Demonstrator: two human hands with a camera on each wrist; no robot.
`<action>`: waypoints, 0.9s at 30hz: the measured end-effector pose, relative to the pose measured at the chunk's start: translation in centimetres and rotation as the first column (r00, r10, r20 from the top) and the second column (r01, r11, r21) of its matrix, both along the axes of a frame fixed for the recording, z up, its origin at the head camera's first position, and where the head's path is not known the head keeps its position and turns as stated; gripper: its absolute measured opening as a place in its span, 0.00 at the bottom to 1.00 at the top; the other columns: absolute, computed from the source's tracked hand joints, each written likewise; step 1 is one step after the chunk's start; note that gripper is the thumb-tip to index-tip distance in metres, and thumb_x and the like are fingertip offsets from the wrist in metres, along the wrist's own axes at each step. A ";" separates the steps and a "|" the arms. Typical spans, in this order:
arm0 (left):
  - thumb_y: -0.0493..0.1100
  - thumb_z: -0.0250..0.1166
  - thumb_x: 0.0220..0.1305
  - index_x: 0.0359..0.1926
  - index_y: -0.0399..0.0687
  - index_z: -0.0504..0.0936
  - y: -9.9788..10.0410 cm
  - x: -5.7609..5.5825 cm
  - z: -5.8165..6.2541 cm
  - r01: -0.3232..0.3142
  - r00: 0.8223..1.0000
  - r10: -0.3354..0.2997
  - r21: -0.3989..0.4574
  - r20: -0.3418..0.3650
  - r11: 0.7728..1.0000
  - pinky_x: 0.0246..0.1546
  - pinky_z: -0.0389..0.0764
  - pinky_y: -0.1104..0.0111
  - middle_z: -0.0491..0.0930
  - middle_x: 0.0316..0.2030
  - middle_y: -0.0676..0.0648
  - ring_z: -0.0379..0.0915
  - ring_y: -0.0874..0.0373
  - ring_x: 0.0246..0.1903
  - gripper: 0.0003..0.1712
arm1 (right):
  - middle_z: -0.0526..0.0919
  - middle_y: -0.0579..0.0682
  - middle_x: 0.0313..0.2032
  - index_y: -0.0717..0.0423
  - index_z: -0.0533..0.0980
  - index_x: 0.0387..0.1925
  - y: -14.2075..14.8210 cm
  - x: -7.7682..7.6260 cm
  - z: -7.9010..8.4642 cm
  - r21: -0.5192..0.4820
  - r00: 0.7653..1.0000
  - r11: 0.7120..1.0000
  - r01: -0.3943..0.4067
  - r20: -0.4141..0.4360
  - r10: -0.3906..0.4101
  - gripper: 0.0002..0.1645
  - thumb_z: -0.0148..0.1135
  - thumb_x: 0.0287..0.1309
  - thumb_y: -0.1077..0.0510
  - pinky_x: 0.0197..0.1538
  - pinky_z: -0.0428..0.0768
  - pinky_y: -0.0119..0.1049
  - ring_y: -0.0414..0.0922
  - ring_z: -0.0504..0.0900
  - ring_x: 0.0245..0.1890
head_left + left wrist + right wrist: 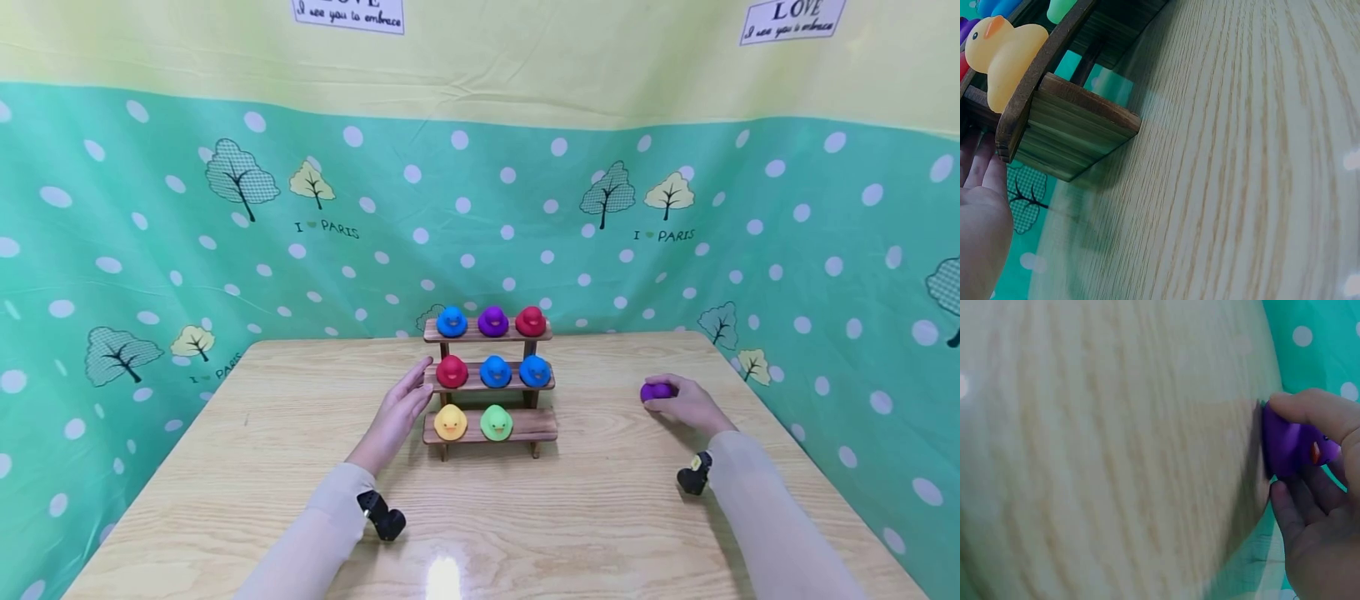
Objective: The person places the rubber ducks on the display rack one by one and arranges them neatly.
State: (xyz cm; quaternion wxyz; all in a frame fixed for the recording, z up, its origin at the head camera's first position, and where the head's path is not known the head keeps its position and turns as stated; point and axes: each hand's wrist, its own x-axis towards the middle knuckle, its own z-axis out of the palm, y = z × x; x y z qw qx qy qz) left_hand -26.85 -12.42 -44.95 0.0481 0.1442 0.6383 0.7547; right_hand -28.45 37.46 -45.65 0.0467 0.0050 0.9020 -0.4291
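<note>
A three-tier wooden stand (pixel 536 425) holds several rubber ducks. Blue, purple and red ducks line its top shelf; one red duck (pixel 452 372) and two blue ones fill the middle. On the bottom shelf sit a yellow duck (pixel 451 422) and a green duck (pixel 497 422), with bare wood to their right. My left hand (pixel 397 417) is at the stand's left side, fingers extended, fingertips right at the shelf ends. Over at the right of the table, my right hand (pixel 690 403) grips a purple duck (pixel 1285 440) between thumb and fingers, low at the tabletop.
The light wooden table (pixel 315 400) ends at a green polka-dot curtain (pixel 510 208) behind and along both sides. Dark wrist cameras sit on both forearms, the left camera (pixel 384 517) low in front of the stand.
</note>
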 end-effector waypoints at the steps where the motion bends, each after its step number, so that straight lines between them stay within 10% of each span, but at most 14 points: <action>1: 0.40 0.50 0.78 0.78 0.43 0.53 0.0 0.0 0.0 -0.002 1.000 0.002 0.000 0.004 1.000 0.73 0.56 0.63 0.43 0.78 0.44 0.37 0.52 0.77 0.33 | 0.62 0.77 0.65 0.66 0.65 0.69 0.0 0.0 -0.1 -0.001 1.000 1.000 0.001 -0.004 -0.001 0.39 0.69 0.63 0.54 0.65 0.70 0.61 0.73 0.64 0.64; 27: 0.42 0.51 0.78 0.79 0.43 0.53 -0.1 0.0 0.0 0.008 1.000 -0.008 -0.004 -0.013 1.000 0.73 0.56 0.62 0.43 0.78 0.44 0.37 0.53 0.77 0.34 | 0.65 0.77 0.64 0.63 0.64 0.71 0.8 0.4 -0.6 0.113 0.991 0.989 -0.095 -0.083 0.104 0.39 0.67 0.62 0.57 0.54 0.82 0.54 0.73 0.69 0.61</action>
